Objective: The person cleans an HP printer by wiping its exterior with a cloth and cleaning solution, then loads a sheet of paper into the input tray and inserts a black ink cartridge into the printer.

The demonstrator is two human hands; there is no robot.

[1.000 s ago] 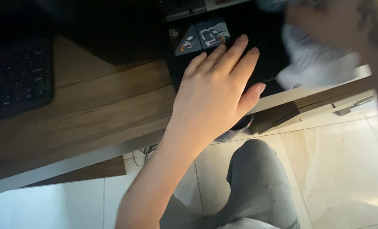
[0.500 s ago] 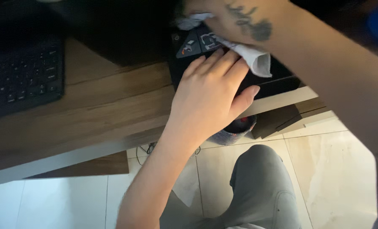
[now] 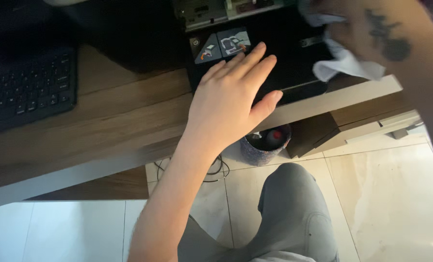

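My left hand (image 3: 228,104) lies flat, fingers spread, on the top of a black box-shaped device (image 3: 294,53) that stands on the wooden desk (image 3: 119,121). Its fingertips reach two grey pictogram stickers (image 3: 221,44) near the device's left corner. My right hand (image 3: 381,29), with a dark tattoo on its back, is at the upper right and grips a crumpled white cloth (image 3: 345,63). The cloth hangs against the right part of the device's top. Part of my right hand is cut off by the frame edge.
A black keyboard (image 3: 27,90) lies at the desk's left. Under the desk edge stand a small grey bin (image 3: 265,143), loose cables (image 3: 216,170) and a brown drawer unit (image 3: 352,126) on pale floor tiles. My knee in grey trousers (image 3: 294,208) is below.
My right hand has swept the white cloth from the device's left side, by the stickers, to its right side. My left hand has stayed flat on the device.
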